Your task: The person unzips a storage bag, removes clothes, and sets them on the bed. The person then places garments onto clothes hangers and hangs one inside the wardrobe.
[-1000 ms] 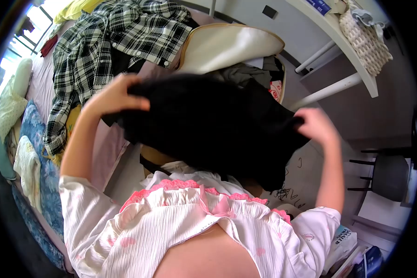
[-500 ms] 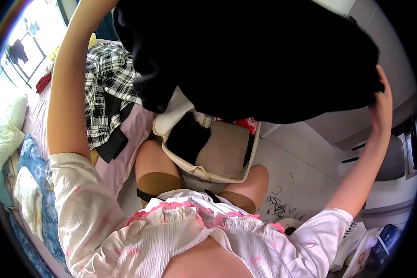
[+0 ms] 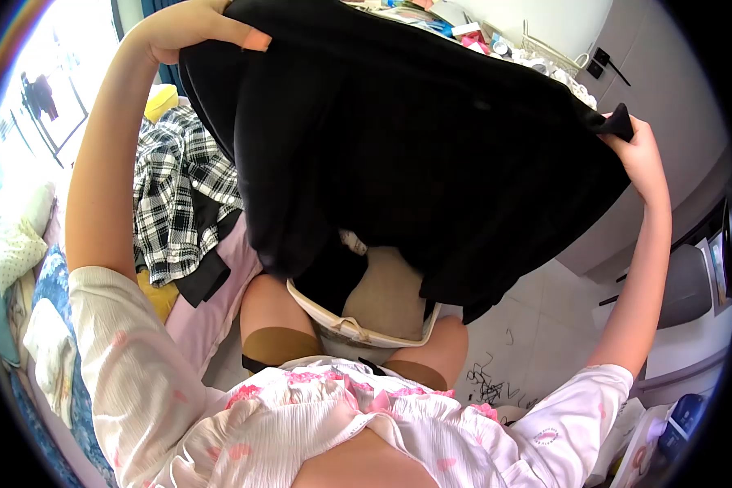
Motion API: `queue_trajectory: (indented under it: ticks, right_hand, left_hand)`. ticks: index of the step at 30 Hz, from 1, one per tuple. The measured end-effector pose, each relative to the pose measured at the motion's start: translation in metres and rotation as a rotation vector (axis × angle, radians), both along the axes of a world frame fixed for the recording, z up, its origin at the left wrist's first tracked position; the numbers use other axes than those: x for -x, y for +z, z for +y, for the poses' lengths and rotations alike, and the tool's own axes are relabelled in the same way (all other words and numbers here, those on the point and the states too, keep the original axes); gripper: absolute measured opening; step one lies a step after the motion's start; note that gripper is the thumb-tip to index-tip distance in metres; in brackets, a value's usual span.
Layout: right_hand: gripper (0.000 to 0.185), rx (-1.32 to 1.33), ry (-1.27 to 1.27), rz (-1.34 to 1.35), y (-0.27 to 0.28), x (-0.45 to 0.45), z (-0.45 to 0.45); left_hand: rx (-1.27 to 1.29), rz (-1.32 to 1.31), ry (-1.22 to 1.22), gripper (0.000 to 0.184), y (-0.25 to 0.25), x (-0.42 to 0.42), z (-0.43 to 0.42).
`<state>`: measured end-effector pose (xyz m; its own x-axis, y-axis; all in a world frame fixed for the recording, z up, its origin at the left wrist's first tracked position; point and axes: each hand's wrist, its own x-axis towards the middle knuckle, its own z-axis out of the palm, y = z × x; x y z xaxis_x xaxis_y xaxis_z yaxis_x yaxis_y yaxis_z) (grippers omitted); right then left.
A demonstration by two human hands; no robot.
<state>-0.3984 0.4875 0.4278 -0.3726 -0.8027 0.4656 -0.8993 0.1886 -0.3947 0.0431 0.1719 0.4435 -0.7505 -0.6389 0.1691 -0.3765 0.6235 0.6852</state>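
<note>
A large black long-sleeved garment (image 3: 431, 154) hangs stretched out in front of me, held up at its top edge. At the upper left my left hand (image 3: 199, 31) is closed on one end, the thumb lying over the cloth. My right hand (image 3: 638, 154) pinches the other end at the upper right, a corner of cloth sticking up above the fingers. Below it, between my knees, stands a cream-rimmed storage basket (image 3: 358, 332). Inside lie a beige folded cloth (image 3: 386, 297) and a black cloth (image 3: 329, 272). The garment covers the basket's far side.
A black-and-white plaid shirt (image 3: 179, 203) lies on the pink-sheeted bed (image 3: 224, 301) to the left. Thin black bits (image 3: 488, 386) are scattered on the tiled floor. Small items (image 3: 496, 41) crowd a surface at the back. A grey chair (image 3: 683, 285) stands right.
Both hands have come lower into view, and the right hand has shifted slightly inward. The black garment now hangs further down, covering more of the basket, and its top edge shows.
</note>
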Motion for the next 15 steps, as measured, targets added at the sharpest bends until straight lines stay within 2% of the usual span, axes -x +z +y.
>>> queue_trajectory:
  ticks: [1,2,5,6,7,8,9,10,11,12,13,15]
  right_hand:
    - [0.020,0.016,-0.087,0.126,0.004,-0.007,-0.001]
    - [0.021,0.033,-0.173,0.251,0.007,-0.014,-0.003]
    - [0.025,0.153,0.020,-0.015,-0.012,-0.028,-0.004]
    - [0.027,0.188,-0.003,-0.225,-0.023,-0.055,-0.004]
    - [0.028,0.206,0.075,-0.329,-0.040,-0.074,0.000]
    - [0.028,0.242,0.091,-0.249,-0.059,-0.104,0.006]
    - [0.026,0.239,0.087,-0.192,-0.085,-0.125,0.013]
    - [0.030,0.193,0.178,-0.103,-0.119,-0.136,0.022]
    - [0.042,0.063,0.211,-0.138,-0.150,-0.158,0.034]
    - [0.046,-0.141,0.227,-0.263,-0.183,-0.172,0.047]
    - [0.051,-0.355,0.242,-0.398,-0.217,-0.186,0.059]
    - [0.060,-0.899,0.174,-0.686,-0.280,-0.207,0.069]
  left_hand:
    - [-0.050,0.028,0.003,0.054,-0.001,0.004,0.007]
    - [-0.035,0.092,0.046,0.048,-0.002,0.006,0.015]
    - [-0.338,0.403,0.101,0.039,-0.013,-0.003,-0.011]
    - [-0.272,0.420,0.176,0.040,-0.026,0.002,0.016]
    - [-0.463,0.357,0.100,0.035,-0.034,-0.002,0.042]
    - [-0.248,0.274,0.099,0.036,-0.058,-0.006,0.064]
    - [-0.360,0.272,0.120,0.038,-0.093,-0.009,0.094]
    - [-0.268,-0.078,0.095,0.038,-0.132,-0.025,0.096]
    - [-0.263,-0.471,0.048,0.038,-0.114,-0.007,0.153]
    - [-0.100,-0.359,-0.321,0.038,-0.176,-0.019,0.150]
    - [-0.255,-0.522,-0.359,0.041,-0.210,-0.020,0.167]
    - [-0.354,-0.654,-0.449,0.054,-0.297,-0.032,0.188]
